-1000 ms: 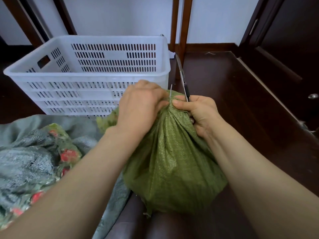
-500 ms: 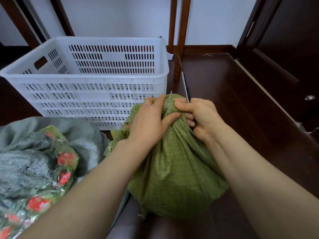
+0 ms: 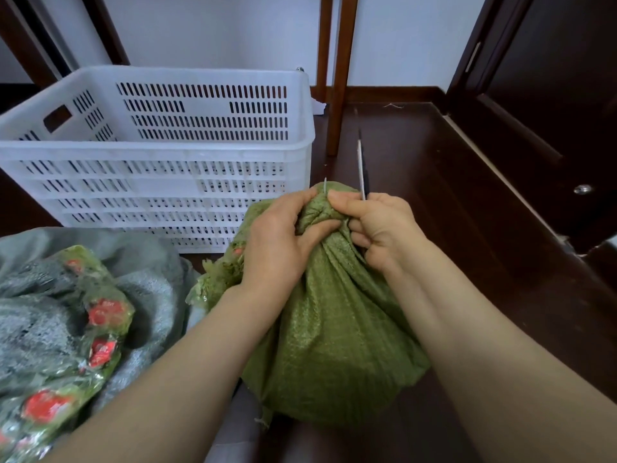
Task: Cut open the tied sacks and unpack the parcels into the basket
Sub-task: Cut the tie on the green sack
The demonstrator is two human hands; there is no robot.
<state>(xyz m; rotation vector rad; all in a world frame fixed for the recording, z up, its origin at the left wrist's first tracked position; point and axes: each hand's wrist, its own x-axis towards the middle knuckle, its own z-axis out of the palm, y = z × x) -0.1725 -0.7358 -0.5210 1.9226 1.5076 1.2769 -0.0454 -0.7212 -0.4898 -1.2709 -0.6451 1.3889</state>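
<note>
One green woven sack (image 3: 334, 345), bulging and creased, stands on the dark floor (image 3: 467, 228) at 5 o'clock from the white basket (image 3: 167, 152). The left hand (image 3: 277, 242) has its grip pinching the bunched neck. The right hand (image 3: 380, 228) has its grip curled round scissors (image 3: 361, 168), blades pointing to 12 o'clock.

A: Green sack (image 3: 334, 329)?
B: Olive, fine woven crosshatch. Tie (image 3: 324, 187) at the neck is white.
A: Basket (image 3: 167, 152)?
B: White, rows of dark slots.
A: Left side?
B: Grey sack (image 3: 143, 279), mottled. Parcels (image 3: 100, 315) are in green shiny wrap with red blotches.
A: Rest?
B: Floor (image 3: 434, 195) dark brown, wall (image 3: 217, 28) white, posts (image 3: 340, 78) orange-brown, scissors (image 3: 361, 172) silver and black.
</note>
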